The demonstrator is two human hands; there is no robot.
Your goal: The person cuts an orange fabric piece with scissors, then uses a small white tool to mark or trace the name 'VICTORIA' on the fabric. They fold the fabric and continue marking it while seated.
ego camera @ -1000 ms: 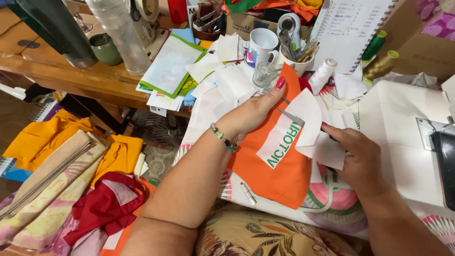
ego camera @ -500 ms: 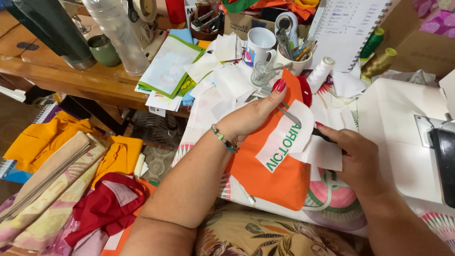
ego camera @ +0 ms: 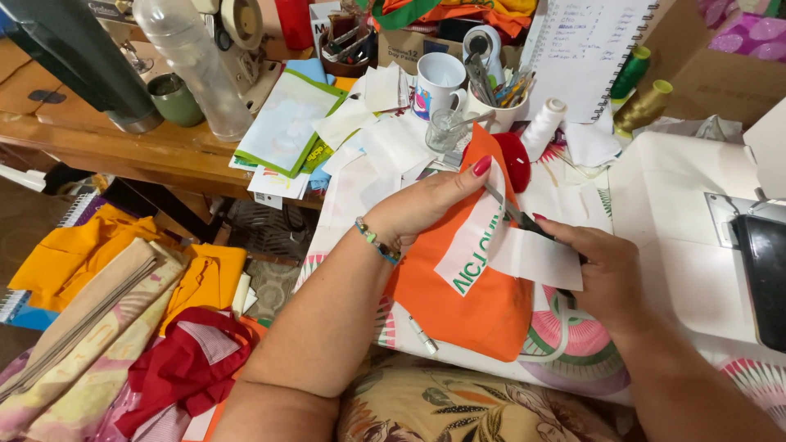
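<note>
On the cluttered desk, an orange fabric piece bears a white lettered strip. Left hand pinches and lifts both, grip closed. Right hand is clasped round metal scissors, blades at the strip's edge; keeping the strip taut should help a clean cut.

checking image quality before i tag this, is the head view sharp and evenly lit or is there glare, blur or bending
Head view: bright, even light, soft shadows; left hand, right hand and orange cloth are sharp; the white machine looks nearly washed out; wide-lens bending shows at the edges, where the clear bottle leans.
</note>
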